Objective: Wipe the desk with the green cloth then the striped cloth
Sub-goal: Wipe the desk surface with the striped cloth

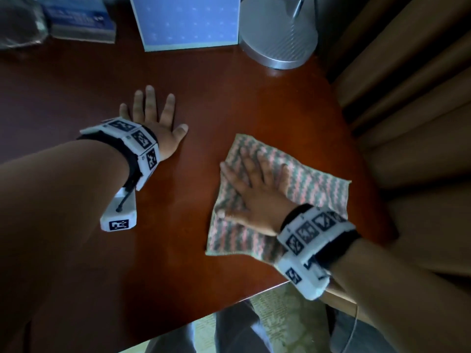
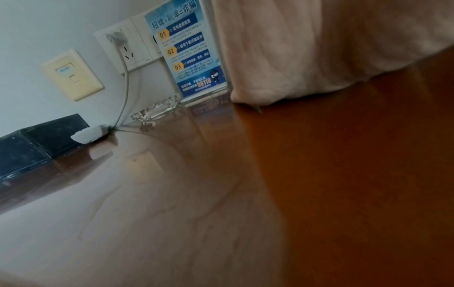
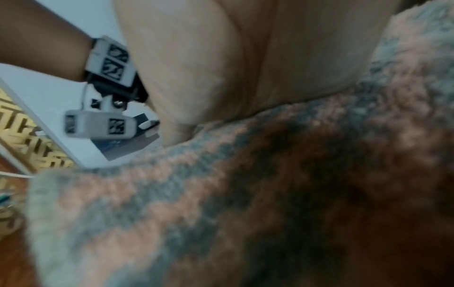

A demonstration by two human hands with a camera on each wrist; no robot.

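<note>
The striped cloth (image 1: 318, 184), pink and grey-green, lies spread flat on the dark red-brown desk (image 1: 178, 225) near its right edge. My right hand (image 1: 252, 189) presses flat on the cloth with straight, spread fingers. In the right wrist view the cloth (image 3: 196, 203) fills the lower frame, blurred, under my palm (image 3: 209, 68). My left hand (image 1: 155, 118) rests palm down on the bare desk to the left of the cloth, fingers spread. No green cloth shows in any view.
At the back of the desk stand a lamp's round metal base (image 1: 280, 39), a blue sign holder (image 1: 188, 21), a book (image 1: 81, 19) and a clear ashtray (image 2: 157, 112). Brown curtains (image 1: 420, 98) hang at the right. The desk's front edge (image 1: 229, 304) runs diagonally.
</note>
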